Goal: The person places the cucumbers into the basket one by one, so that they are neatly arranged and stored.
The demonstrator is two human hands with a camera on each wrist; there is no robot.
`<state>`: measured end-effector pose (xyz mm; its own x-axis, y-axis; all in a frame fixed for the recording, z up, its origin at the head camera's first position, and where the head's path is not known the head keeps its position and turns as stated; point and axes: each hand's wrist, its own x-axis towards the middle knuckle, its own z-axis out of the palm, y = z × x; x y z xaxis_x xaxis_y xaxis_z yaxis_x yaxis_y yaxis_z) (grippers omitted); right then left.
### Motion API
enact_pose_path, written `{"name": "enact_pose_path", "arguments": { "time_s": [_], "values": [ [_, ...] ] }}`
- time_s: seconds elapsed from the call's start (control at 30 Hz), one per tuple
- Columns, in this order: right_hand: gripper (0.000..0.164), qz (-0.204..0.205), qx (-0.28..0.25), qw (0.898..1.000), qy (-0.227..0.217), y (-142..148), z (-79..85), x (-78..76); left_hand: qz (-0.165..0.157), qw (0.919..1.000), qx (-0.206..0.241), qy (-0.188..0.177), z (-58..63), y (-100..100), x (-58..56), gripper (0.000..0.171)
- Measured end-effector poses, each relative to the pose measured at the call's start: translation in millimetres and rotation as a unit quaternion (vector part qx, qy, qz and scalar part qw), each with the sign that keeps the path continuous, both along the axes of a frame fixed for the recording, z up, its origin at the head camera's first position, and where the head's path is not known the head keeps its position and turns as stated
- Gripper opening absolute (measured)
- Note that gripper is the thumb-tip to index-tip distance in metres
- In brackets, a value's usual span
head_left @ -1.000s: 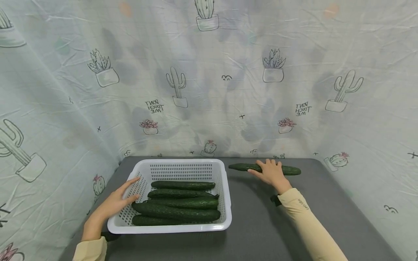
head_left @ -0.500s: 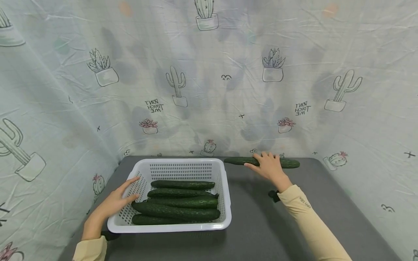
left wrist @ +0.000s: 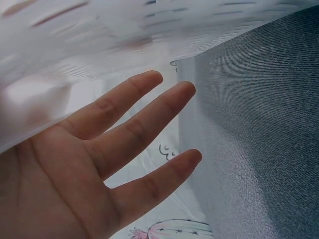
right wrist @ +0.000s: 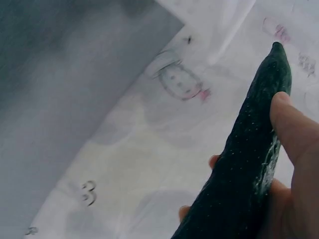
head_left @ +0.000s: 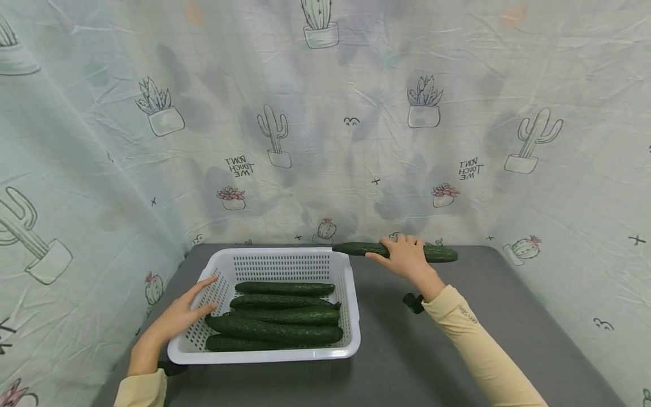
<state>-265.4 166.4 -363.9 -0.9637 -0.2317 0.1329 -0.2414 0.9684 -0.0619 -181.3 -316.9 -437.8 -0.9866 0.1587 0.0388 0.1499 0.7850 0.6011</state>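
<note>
A white perforated plastic basket (head_left: 264, 356) stands on the left of the table with several dark green cucumbers (head_left: 274, 328) lying lengthwise in it. My left hand (head_left: 175, 319) is at the basket's left side, two digits reaching over the rim. In the left wrist view, fingers (left wrist: 164, 109) of this hand extend straight below the basket wall. My right hand (head_left: 407, 258) grips another cucumber (head_left: 441, 254) around its middle, above the table's back right. Its tapered tip overlaps the basket's back right corner in the head view. The right wrist view shows the thumb (right wrist: 294, 124) along the cucumber (right wrist: 244, 154).
A dark grey table (head_left: 488, 316) spreads beneath the basket and to its right. Behind and on both sides hangs a pale curtain (head_left: 325, 152) printed with potted cacti, meeting the table's back edge.
My right hand has lifted the cucumber off the table's back and carried it left toward the basket. The left hand and the basket have kept their places.
</note>
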Motion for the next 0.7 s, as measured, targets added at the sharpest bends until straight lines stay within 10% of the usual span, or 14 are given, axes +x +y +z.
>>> {"name": "enact_pose_path", "arguments": {
  "time_s": [0.7],
  "values": [
    [0.071,0.020,0.024,0.999,-0.018,-60.8,5.1,12.9,0.002,0.9999,-0.010,0.002,1.0,1.6,1.0,0.068]
  ]
}}
